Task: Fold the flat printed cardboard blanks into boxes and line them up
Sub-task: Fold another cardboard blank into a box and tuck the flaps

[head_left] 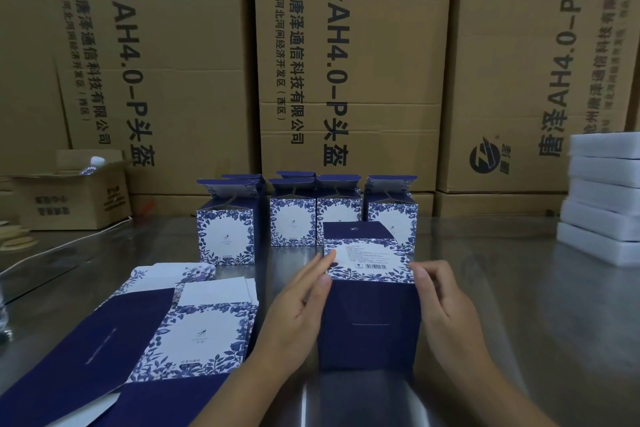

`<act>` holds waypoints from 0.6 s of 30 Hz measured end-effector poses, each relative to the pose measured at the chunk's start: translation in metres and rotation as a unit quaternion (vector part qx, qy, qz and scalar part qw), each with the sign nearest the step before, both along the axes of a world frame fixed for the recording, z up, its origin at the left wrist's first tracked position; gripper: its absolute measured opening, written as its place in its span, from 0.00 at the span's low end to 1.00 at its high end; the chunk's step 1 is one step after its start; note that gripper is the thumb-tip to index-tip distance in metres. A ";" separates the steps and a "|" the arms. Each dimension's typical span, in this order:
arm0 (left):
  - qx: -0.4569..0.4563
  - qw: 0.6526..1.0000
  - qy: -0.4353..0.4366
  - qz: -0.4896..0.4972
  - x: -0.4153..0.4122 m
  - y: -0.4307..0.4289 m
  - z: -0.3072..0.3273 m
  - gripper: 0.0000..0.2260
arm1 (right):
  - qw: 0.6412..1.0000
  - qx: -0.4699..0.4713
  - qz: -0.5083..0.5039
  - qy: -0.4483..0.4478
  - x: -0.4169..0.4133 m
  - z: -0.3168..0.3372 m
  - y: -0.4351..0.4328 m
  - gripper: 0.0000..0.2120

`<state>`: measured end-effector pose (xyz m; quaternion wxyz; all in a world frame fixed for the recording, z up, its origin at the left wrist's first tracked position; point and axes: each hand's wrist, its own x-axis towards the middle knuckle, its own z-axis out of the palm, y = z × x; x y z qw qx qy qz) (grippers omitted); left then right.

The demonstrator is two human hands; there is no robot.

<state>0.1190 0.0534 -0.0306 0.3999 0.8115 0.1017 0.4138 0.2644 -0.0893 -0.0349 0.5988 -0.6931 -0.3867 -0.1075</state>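
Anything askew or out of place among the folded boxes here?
Mildly: the leftmost folded box stands nearer the person than the other upright ones, breaking the line. No damage or spills show.

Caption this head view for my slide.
Both hands fold a blue floral box before finished boxes.

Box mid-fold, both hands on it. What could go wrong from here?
1. The left hand and right hand pinch the barcode flap of the navy box; uneven pressure may crease it or leave it untucked.
2. The finished boxes stand close behind with their top flaps open, so pushing this one forward could knock them.
3. The left forearm hovers beside the flat blanks and could drag them askew.
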 end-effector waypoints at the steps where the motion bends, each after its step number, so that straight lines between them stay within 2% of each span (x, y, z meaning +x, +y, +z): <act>1: 0.005 1.000 0.006 -0.001 0.000 -0.001 0.000 0.17 | 1.000 0.004 0.001 0.002 0.000 -0.001 0.000 0.16; 4: 0.015 1.000 0.025 -0.009 -0.001 -0.003 -0.001 0.20 | 1.000 0.016 -0.002 0.006 0.000 -0.003 -0.002 0.13; 10: 0.051 0.998 -0.026 -0.009 -0.004 -0.006 0.004 0.22 | 0.999 0.037 0.001 0.006 0.000 -0.004 -0.006 0.09; 14: 0.118 0.992 -0.042 0.009 -0.009 -0.009 0.007 0.20 | 1.000 0.002 0.022 0.013 0.004 -0.008 -0.004 0.15; 16: 0.185 0.982 -0.038 0.022 -0.011 -0.012 0.008 0.21 | 0.999 -0.039 0.025 0.019 0.005 -0.011 -0.001 0.20; 18: 0.259 0.965 -0.033 0.024 -0.011 -0.016 0.008 0.22 | 0.996 -0.078 0.024 0.031 0.006 -0.013 0.001 0.19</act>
